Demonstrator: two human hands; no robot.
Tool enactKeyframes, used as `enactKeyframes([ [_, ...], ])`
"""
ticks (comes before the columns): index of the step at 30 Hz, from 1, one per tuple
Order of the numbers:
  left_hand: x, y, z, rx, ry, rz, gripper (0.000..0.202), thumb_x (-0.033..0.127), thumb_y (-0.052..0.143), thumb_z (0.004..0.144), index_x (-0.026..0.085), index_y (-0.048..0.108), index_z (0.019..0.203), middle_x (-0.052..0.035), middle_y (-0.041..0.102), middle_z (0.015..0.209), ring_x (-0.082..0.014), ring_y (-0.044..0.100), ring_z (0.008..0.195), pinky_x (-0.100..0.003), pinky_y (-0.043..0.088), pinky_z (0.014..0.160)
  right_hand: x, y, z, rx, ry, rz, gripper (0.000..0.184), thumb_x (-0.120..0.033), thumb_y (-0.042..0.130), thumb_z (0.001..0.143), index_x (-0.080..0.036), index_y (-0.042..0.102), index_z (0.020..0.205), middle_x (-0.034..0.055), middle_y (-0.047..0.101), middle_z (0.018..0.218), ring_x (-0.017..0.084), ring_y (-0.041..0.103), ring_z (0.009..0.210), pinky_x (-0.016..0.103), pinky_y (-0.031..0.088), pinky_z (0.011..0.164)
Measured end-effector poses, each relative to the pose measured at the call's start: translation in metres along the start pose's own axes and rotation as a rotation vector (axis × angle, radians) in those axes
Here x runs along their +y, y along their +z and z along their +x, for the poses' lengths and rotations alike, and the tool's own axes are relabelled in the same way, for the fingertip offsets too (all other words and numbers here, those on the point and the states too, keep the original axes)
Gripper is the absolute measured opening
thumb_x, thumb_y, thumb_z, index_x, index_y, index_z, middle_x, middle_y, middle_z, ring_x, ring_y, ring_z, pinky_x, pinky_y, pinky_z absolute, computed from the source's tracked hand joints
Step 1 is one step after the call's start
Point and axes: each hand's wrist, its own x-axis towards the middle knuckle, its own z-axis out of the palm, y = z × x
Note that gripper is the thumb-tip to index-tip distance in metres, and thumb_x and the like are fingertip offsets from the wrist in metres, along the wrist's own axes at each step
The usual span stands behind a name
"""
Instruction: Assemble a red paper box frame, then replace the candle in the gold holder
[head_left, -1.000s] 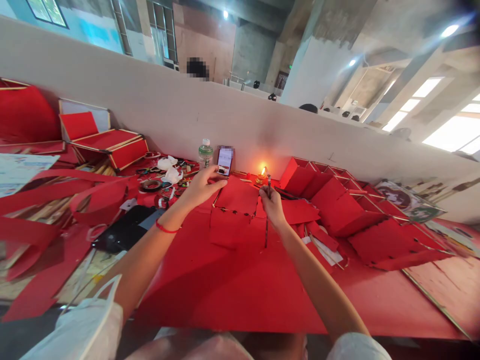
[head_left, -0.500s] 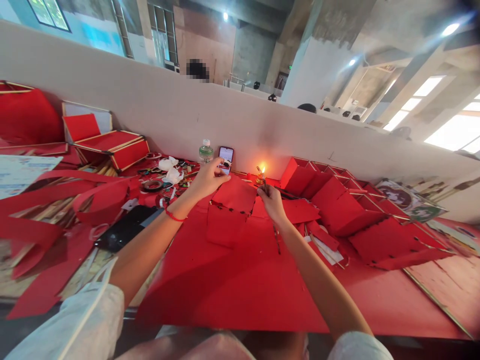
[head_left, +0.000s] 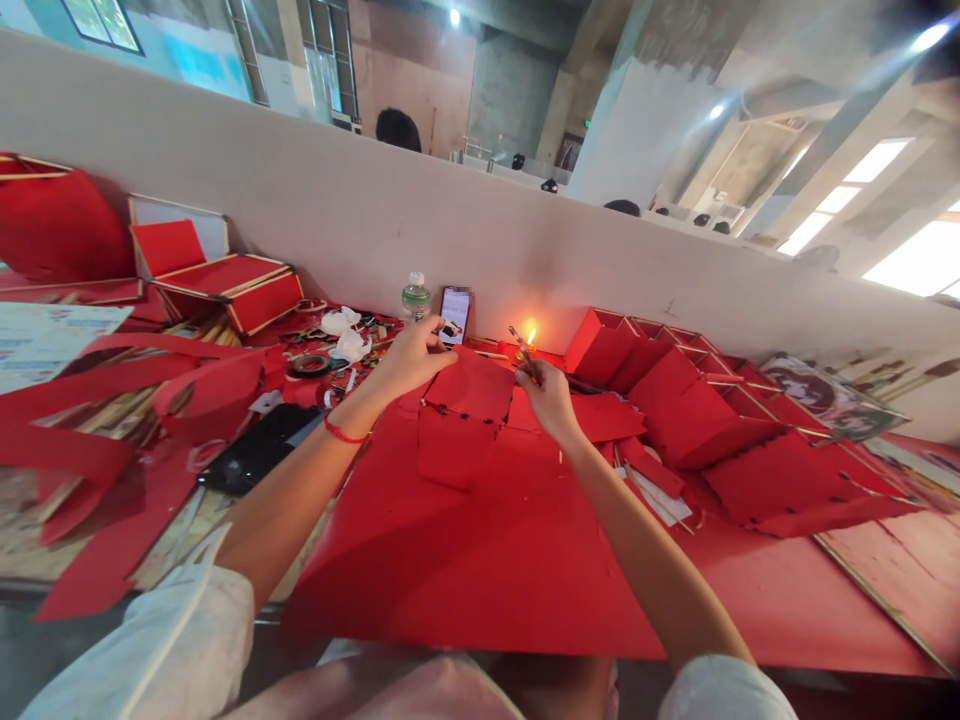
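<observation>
A small red box-like piece [head_left: 461, 445] with dark spots along its fold stands on the red sheet in front of me. My left hand [head_left: 414, 360] is at its upper left corner, with thumb and fingers bent together on the edge. In my right hand [head_left: 549, 402] is a thin dark stick-like tool [head_left: 515, 336], its exact kind too small to make out. The tool's tip points up, just left of the small burning flame [head_left: 532, 336]. Behind my left hand a phone [head_left: 455, 312] leans against the wall, beside a clear bottle [head_left: 415, 298].
Red-covered frames [head_left: 675, 410] crowd the right side. To the left lie a shiny black bag-like item [head_left: 262, 450], a roll of tape [head_left: 309, 366], red strips [head_left: 90, 460] and wooden sticks. A low pale wall [head_left: 360, 220] borders the table; heads of people show beyond it.
My right hand has tilted the tool, so its tip now points further left, apart from the flame. My left hand stays at the red piece's corner. The view has shifted slightly.
</observation>
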Motion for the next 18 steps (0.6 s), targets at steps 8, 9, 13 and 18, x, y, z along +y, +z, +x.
enactKeyframes([
  [8, -0.012, 0.001, 0.001, 0.024, -0.080, -0.101, 0.031, 0.022, 0.068, 0.061, 0.021, 0.052, 0.088, 0.0065, 0.056, 0.060, -0.0152, 0.052, 0.058, -0.028, 0.031, 0.059, -0.006, -0.003, 0.004, -0.032, -0.042, -0.139, 0.015, -0.031, 0.056, 0.083, -0.020, 0.065, 0.084, 0.0041, 0.071, 0.085, 0.019, 0.063, 0.078, 0.029, 0.043, 0.071],
  [9, -0.014, 0.002, 0.001, 0.025, -0.086, -0.132, 0.034, 0.022, 0.069, 0.060, 0.021, 0.052, 0.089, 0.0068, 0.056, 0.060, -0.0154, 0.052, 0.059, -0.027, 0.032, 0.059, -0.005, -0.003, 0.005, -0.036, -0.049, -0.145, 0.015, -0.031, 0.056, 0.083, -0.020, 0.066, 0.085, 0.0041, 0.072, 0.086, 0.019, 0.063, 0.077, 0.029, 0.043, 0.070],
  [13, -0.018, 0.010, 0.000, 0.140, -0.153, -0.314, 0.033, 0.028, 0.074, 0.060, 0.021, 0.054, 0.086, 0.0058, 0.056, 0.067, -0.0152, 0.056, 0.067, -0.027, 0.040, 0.065, -0.003, -0.002, 0.009, -0.045, -0.072, -0.177, 0.016, -0.030, 0.056, 0.083, -0.019, 0.067, 0.086, 0.0048, 0.074, 0.086, 0.020, 0.064, 0.079, 0.030, 0.042, 0.071],
  [18, -0.019, 0.027, -0.015, 0.233, -0.242, -0.495, 0.023, 0.038, 0.073, 0.067, 0.022, 0.062, 0.080, -0.0017, 0.069, 0.089, -0.0234, 0.065, 0.096, -0.033, 0.052, 0.084, -0.001, 0.000, 0.010, -0.031, -0.076, -0.133, 0.017, -0.034, 0.057, 0.082, -0.020, 0.067, 0.082, 0.0040, 0.073, 0.082, 0.020, 0.063, 0.077, 0.031, 0.042, 0.072],
])
